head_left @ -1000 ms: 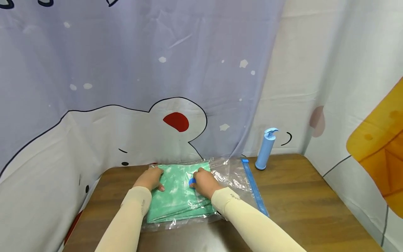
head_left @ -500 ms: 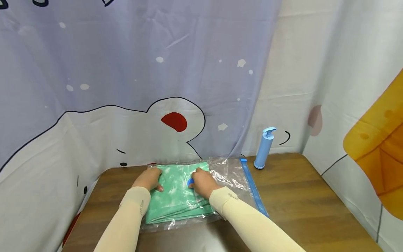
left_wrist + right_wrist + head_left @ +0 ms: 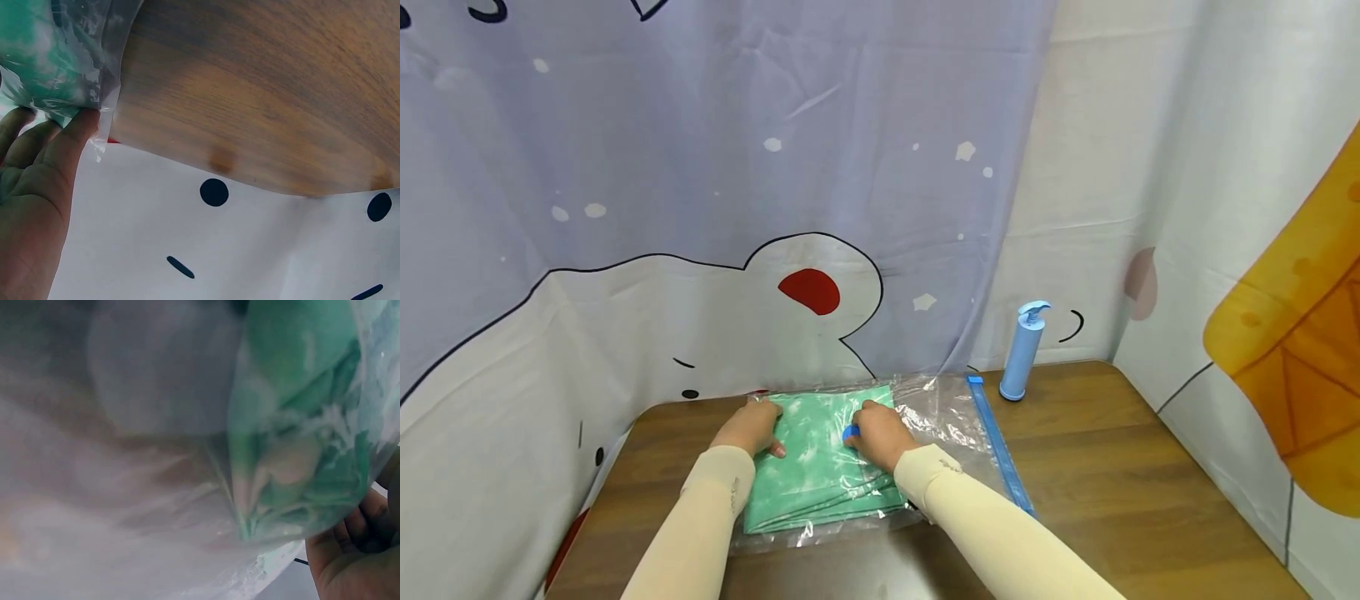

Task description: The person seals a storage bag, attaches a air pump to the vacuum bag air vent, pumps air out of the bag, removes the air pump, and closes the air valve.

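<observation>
A clear vacuum storage bag (image 3: pixel 942 410) lies flat on the table, a folded green cloth (image 3: pixel 808 487) with white patches inside it. Along the bag's right side runs a blue zip strip (image 3: pixel 1000 446) with a slider at its far end. My right hand (image 3: pixel 882 435) pinches a round blue valve cap (image 3: pixel 849 432) above the cloth; the fingers hide part of it. At the bag's left part rests my left hand (image 3: pixel 749 428), its extended fingers touching the plastic, as the left wrist view shows on the bag's edge (image 3: pixel 107 94). The right wrist view is blurred by nearby plastic.
A light blue hand pump (image 3: pixel 1022 354) stands upright at the back of the wooden table (image 3: pixel 1120 483), right of the zip strip. A printed curtain (image 3: pixel 820 167) hangs behind the table's far edge and on both sides.
The head view has shifted slightly, so the whole scene sits a little further left. Both hands keep their places on the bag, with the right still at the valve cap.
</observation>
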Action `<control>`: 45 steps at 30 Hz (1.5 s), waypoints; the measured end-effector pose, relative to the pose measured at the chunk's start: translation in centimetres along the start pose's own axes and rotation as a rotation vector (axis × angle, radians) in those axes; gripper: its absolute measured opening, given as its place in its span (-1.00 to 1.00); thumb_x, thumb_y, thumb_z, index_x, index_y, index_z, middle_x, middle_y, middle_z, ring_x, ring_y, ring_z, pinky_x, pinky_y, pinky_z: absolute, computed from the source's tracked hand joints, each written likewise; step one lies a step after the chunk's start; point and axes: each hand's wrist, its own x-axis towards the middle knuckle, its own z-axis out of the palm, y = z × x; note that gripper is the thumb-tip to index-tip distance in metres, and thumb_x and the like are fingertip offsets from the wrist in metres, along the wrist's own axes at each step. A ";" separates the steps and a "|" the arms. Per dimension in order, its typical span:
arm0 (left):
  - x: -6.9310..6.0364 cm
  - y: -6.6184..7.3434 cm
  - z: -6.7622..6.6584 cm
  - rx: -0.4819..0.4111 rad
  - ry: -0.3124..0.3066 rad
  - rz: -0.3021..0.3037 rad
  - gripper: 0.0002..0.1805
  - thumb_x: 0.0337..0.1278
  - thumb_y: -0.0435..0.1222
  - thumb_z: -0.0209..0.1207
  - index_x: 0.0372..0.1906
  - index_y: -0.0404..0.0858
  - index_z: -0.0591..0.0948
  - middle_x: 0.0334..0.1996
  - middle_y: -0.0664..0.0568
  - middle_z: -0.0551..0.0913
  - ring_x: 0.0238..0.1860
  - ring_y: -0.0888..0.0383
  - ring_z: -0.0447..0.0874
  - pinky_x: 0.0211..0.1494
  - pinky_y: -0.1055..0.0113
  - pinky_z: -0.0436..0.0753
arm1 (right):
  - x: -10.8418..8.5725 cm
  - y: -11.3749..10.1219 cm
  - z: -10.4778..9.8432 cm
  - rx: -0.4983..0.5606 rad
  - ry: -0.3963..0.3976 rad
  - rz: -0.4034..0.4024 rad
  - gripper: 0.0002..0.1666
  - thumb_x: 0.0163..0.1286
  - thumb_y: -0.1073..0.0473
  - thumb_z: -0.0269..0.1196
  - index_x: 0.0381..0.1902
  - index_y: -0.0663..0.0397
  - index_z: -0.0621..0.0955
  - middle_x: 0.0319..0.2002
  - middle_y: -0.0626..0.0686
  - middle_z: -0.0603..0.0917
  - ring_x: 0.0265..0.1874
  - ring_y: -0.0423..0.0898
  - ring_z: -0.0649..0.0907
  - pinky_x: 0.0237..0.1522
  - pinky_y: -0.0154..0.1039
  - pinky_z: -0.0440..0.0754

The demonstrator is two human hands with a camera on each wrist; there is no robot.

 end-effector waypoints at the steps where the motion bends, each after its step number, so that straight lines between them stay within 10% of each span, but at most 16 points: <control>1: 0.1 0.1 0.0 0.005 -0.002 0.002 0.03 0.10 -0.06 0.65 0.62 -0.41 0.52 0.68 -0.58 0.33 0.69 -0.55 0.35 0.71 -0.37 0.47 | -0.1 0.1 0.0 -0.005 0.001 0.004 -0.64 0.34 -0.24 0.67 -0.20 -0.14 0.89 -0.35 -0.21 0.64 -0.42 -0.32 0.57 -0.26 -0.32 0.73; 17: 0.4 0.6 0.2 -0.026 0.003 0.054 -0.09 0.09 -0.15 0.67 0.51 -0.47 0.61 0.47 -0.44 0.67 0.52 -0.46 0.62 0.58 -0.32 0.63 | -0.6 1.2 -1.3 0.112 -0.036 0.079 -0.57 0.44 -0.33 0.57 -0.10 -0.14 0.92 -0.19 -0.15 0.84 -0.21 -0.22 0.77 -0.06 -0.23 0.82; 45: 0.2 0.0 -0.6 -0.015 -0.046 0.050 0.05 0.14 -0.12 0.67 0.63 -0.51 0.46 0.65 -0.68 0.27 0.64 -0.67 0.31 0.64 -0.46 0.49 | 0.6 -0.9 -1.6 -0.090 -0.109 -0.014 -0.66 0.36 -0.29 0.64 -0.21 -0.23 0.89 -0.26 -0.21 0.78 -0.24 -0.24 0.73 -0.08 -0.24 0.81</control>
